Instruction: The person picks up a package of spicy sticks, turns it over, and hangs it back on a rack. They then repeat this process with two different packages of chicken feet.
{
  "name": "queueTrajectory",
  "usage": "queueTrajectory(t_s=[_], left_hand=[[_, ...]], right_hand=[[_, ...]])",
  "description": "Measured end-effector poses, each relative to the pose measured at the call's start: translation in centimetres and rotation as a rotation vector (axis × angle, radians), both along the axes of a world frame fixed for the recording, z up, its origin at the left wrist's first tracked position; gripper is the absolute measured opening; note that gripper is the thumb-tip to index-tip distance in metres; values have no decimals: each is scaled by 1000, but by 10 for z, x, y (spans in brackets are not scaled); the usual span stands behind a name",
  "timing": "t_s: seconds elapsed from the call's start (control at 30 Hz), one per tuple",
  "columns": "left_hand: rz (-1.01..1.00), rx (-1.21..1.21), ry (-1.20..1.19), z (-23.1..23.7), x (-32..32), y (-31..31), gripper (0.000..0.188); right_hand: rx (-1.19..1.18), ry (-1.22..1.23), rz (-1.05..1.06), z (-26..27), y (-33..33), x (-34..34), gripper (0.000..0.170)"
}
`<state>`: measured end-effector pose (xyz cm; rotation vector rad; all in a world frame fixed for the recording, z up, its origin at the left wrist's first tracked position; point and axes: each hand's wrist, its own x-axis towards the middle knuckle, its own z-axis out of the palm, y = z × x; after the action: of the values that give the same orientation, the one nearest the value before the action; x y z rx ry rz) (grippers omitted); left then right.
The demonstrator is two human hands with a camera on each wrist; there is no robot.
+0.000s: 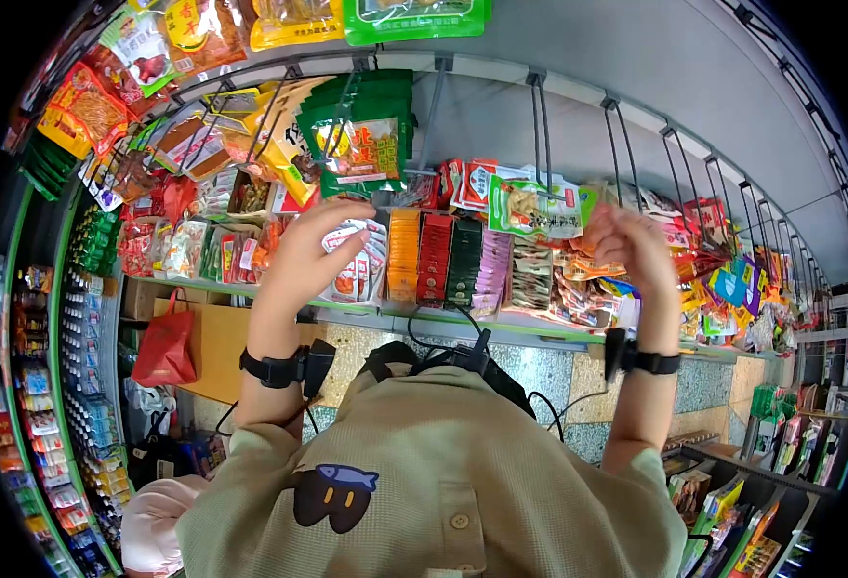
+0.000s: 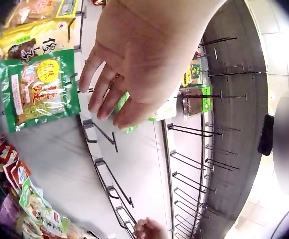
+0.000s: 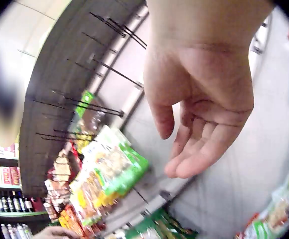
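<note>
My left hand (image 1: 313, 252) is held with relaxed fingers just below a green-edged snack packet (image 1: 361, 144) on a hook; the left wrist view has the hand (image 2: 134, 62) right of that packet (image 2: 39, 92), with nothing in it. To the right, my right hand (image 1: 633, 249) is beside the end of a green and white packet (image 1: 540, 208) that lies over the shelf goods. Its fingers bend loosely around nothing in the right wrist view (image 3: 201, 104), apart from the green and white packet (image 3: 279, 214) at the lower right.
Metal hooks (image 1: 540, 125) stick out from the rack above the shelf. Below them stand rows of small packets, orange (image 1: 404, 255), red (image 1: 435, 258) and purple (image 1: 492, 265). A red bag (image 1: 166, 345) is on a cardboard box (image 1: 217, 352) at the lower left.
</note>
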<state>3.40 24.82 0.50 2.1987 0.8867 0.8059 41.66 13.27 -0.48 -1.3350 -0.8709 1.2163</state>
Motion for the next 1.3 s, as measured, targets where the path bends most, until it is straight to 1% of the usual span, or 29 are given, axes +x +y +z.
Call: queueTrajectory(t_s=[0.03,0.1,0.13,0.2,0.27,0.33,0.4,0.47,0.5,0.6,0.67,0.7,0.73,0.8,0.9,1.0,1.03,1.13,1.17,1.27,1.3], left_hand=[[3,-32,19,-5,1,-3,21],[4,-52,25,-9,6,-7,19],[-4,-50,28,-9,6,-8,18],[-14,-55,35,-6,6,-10,17],[-22,56,-42,12,5,-16,15],[-10,147,-152,32,1,-22,15],[9,172,-360,51,-4,-34,21],[-35,330,-541,64,-8,-36,37],[-97,377,-551,72,-13,-34,44],[-216,458,-598,91,-19,-42,47],[-297,484,-611,98,-17,-50,48],[-332,493,-619,100,-16,-54,49],[-353,496,-620,103,-15,-58,50],[-403,499,-625,107,-13,-62,52],[-440,478,-633,107,-12,-63,55],[-486,470,-634,108,-9,-64,57],[-497,462,-638,108,-7,-65,58],[-525,444,-645,108,-3,-60,61],[-533,444,-646,109,-2,-60,62],[-556,430,-653,109,1,-57,65],[-559,429,-656,109,3,-58,66]], right_hand=[[-116,11,-30,-23,-2,-5,23],[-261,268,-54,-95,1,-5,26],[-325,255,-83,-116,3,-12,29],[-348,443,-154,-180,14,-10,33],[-365,512,-278,-219,31,-13,34],[-364,528,-362,-244,48,-16,34],[-344,492,-404,-264,64,-20,33],[-319,501,-402,-286,80,-15,33],[-310,505,-399,-297,86,-12,33],[-277,649,-384,-323,104,3,31],[-351,690,-531,-310,111,0,34],[-305,593,-554,-304,112,-4,39],[-304,589,-588,-309,114,-3,42],[-367,364,-579,-288,110,-15,26],[-400,351,-551,-289,107,-15,25],[-325,324,-538,-279,101,-23,25],[-327,299,-578,-273,100,-28,27],[-330,339,-609,-272,101,-25,26],[-344,416,-669,-272,103,-24,26],[-285,532,-750,-275,106,-17,25],[-298,572,-750,-276,106,-13,19]])
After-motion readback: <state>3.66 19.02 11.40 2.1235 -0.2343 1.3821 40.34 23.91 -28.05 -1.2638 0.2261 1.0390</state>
